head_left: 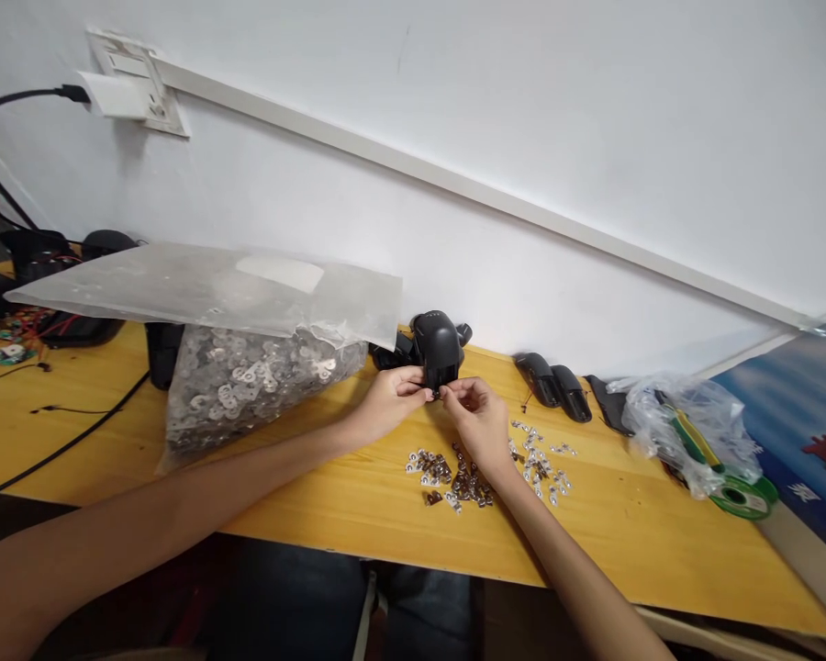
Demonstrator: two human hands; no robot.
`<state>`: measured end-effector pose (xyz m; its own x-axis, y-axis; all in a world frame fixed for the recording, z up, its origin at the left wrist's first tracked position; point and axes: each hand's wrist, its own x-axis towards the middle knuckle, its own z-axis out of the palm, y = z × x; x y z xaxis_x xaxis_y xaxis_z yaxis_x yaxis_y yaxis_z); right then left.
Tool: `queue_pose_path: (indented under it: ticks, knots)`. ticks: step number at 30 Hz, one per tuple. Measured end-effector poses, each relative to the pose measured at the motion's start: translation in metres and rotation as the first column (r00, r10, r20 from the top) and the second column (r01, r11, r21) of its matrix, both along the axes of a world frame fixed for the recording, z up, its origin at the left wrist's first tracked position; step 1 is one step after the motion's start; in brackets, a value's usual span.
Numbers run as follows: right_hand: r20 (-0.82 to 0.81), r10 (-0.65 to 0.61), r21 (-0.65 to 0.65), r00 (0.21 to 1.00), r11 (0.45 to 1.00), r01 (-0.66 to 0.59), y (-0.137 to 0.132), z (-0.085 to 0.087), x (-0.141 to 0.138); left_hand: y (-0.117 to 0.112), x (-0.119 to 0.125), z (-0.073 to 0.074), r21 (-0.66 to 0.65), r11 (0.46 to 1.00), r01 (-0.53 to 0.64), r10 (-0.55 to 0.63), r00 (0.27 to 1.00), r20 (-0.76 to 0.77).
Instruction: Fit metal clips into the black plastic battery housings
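In front of me, above the wooden table (295, 500), a curved black plastic housing (436, 340) stands with its rounded top up. At its lower left edge my left hand (389, 401) pinches with thumb and finger. My right hand (478, 418) is closed in a pinch on the lower right of the same housing. Something tiny and dark shows between the thumb tips; its kind is unclear. Just below my right hand lie brown metal clips (472, 482) and silver metal tabs (541, 468) in loose heaps.
A clear plastic bag (248, 381) full of small metal tabs stands at left. Further left are wires and electronic parts (14, 344). More black housings (554, 386) lie by the wall. At right are a plastic bag (688, 422), green-yellow pliers (695, 441) and a green solder spool (743, 498).
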<state>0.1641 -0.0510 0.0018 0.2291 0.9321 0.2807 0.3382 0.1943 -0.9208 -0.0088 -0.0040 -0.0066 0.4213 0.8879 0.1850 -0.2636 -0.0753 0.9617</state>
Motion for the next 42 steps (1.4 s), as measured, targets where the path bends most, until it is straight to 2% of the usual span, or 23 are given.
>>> queue_pose_path:
  ticks: [5, 12, 19, 31, 37, 42]
  knots:
    - [0.041, -0.022, 0.009, 0.999, 1.0, 0.022, 0.002, 0.002, 0.004, -0.001, -0.001, 0.002, -0.007, 1.0, 0.012, -0.012, 1.0, -0.009]
    - [0.23, 0.157, -0.011, 0.96, 0.987, -0.159, 0.001, 0.005, 0.015, -0.004, -0.002, 0.006, 0.011, 1.0, 0.016, -0.016, 1.0, -0.016]
    - [0.362, 0.195, -0.048, 0.911, 0.98, -0.191, 0.001, 0.003, 0.017, -0.004, -0.002, 0.004, 0.036, 0.999, 0.028, -0.027, 1.0, -0.011]
    - [0.424, 0.154, -0.021, 0.893, 0.987, -0.16, -0.002, 0.003, 0.017, -0.006, -0.002, 0.005, 0.073, 0.997, 0.028, -0.027, 0.999, -0.018]
    - [0.412, 0.144, -0.054, 0.9, 0.99, -0.133, -0.002, 0.004, 0.016, -0.005, -0.003, 0.006, 0.018, 0.999, 0.044, -0.044, 0.999, -0.018]
    - [0.343, 0.126, -0.012, 0.931, 0.991, -0.13, -0.002, 0.004, 0.015, -0.005, -0.005, 0.009, -0.028, 0.999, 0.036, -0.037, 0.999, -0.013]
